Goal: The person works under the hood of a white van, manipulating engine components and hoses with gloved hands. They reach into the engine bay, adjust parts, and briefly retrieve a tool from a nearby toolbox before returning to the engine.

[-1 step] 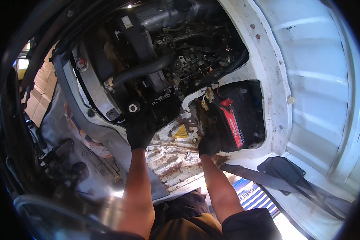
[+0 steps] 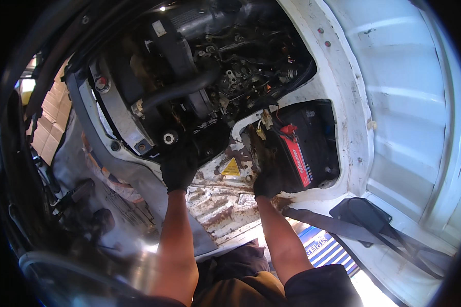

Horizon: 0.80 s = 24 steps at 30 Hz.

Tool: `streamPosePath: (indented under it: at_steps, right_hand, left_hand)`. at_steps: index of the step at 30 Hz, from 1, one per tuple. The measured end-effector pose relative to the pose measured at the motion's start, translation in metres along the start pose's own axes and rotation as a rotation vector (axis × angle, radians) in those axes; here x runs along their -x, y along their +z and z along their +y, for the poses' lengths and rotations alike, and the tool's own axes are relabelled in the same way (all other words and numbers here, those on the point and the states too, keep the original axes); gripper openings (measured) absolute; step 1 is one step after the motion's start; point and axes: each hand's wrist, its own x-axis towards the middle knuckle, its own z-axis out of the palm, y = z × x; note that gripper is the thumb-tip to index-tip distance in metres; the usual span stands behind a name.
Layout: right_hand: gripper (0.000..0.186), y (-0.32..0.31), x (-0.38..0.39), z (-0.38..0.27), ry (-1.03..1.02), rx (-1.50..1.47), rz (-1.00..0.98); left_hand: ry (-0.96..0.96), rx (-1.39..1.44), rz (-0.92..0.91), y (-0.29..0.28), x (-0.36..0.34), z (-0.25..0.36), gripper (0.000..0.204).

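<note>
White bodywork lines the right; upper centre, the engine already lies exposed. Below it reaches the gloved left hand; the right hand is just beside the centre-right battery. Finger opening, grip and remaining work cannot be told.

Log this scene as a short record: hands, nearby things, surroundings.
left hand: black glove, at the near edge of the engine opening; grip unclear
right hand: black glove, beside the battery; fingers lost in shadow
battery: black with red stripe, in its own opening
sticker: yellow triangle, on worn metal between the hands
engine: exposed, ahead of the hands
hose: black, left of the engine
seat belt: grey strap, lower right
cardboard: brown, far left
</note>
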Motion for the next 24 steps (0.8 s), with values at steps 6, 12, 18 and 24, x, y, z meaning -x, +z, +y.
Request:
streamPosePath:
  at_steps: [6,12,18,24]
  right_hand:
    - [0.041,-0.008,0.002,-0.001,0.059,0.070,-0.099]
    - [0.042,-0.013,-0.004,-0.011,0.129,0.116,-0.229]
    - [0.040,-0.015,-0.003,-0.013,0.069,-0.053,-0.082]
    - [0.042,0.002,0.000,0.004,0.055,0.022,-0.065]
  left_hand:
    - [-0.019,-0.135,-0.114,-0.002,-0.001,0.006,0.038]
    - [0.066,-0.116,-0.038,0.016,0.009,-0.016,0.038]
    - [0.108,-0.184,-0.057,0.017,0.010,-0.019,0.038]
    - [0.188,-0.151,-0.004,0.021,0.010,-0.019,0.037]
